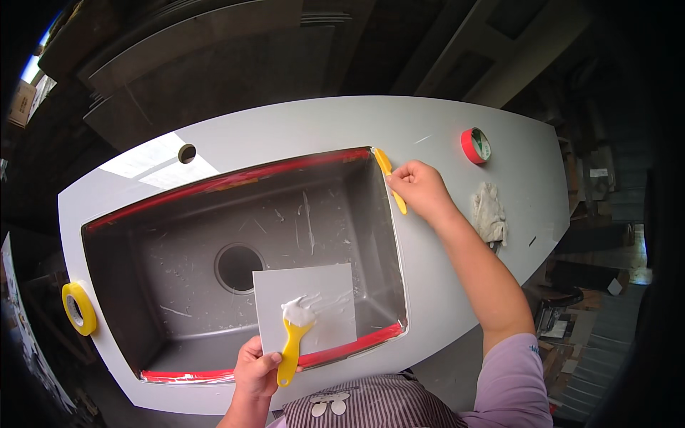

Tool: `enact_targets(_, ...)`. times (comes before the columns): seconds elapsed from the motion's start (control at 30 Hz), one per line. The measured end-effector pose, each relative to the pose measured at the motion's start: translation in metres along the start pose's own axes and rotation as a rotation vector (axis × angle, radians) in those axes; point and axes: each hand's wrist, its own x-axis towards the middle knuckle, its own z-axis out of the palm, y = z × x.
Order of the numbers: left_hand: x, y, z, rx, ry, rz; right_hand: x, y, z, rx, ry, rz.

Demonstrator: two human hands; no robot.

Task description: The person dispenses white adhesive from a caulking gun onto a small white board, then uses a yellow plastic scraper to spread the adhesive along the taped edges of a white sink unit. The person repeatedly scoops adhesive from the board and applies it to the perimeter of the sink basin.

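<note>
In my left hand (255, 369) is a square white board (328, 282), held over the near side of the sink together with a yellow scraper (289, 357). White paste (300, 312) covers the scraper's blade and is smeared across the board. My right hand (421, 187) pinches a slim yellow spatula (383, 162) at the far right corner of the grey sink (171, 250). The spatula's tip meets the seam between sink and white countertop (435, 285). Red tape (207, 189) lines the sink's far and near edges.
On the right of the countertop lie a roll of red tape (471, 145) and a pale work glove (489, 214). A yellow tape roll (78, 309) stands at the left edge. A round hole (187, 153) pierces the countertop behind the sink. Large panels (228, 60) lean in the dark background.
</note>
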Motion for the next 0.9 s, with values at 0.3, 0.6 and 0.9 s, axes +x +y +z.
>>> enact_targets(0.3, -0.001, 0.0, -0.001, 0.0, 0.004, 0.003, 0.008, -0.008, 0.006, -0.164, 0.037, 0.026)
enact_targets(0.6, -0.003, 0.001, -0.005, -0.018, -0.02, 0.002, -0.014, -0.001, 0.013, 0.161, -0.069, 0.222)
enact_targets(0.9, -0.004, 0.001, -0.007, -0.019, -0.042, -0.005, -0.034, -0.005, 0.003, 0.215, -0.097, 0.186)
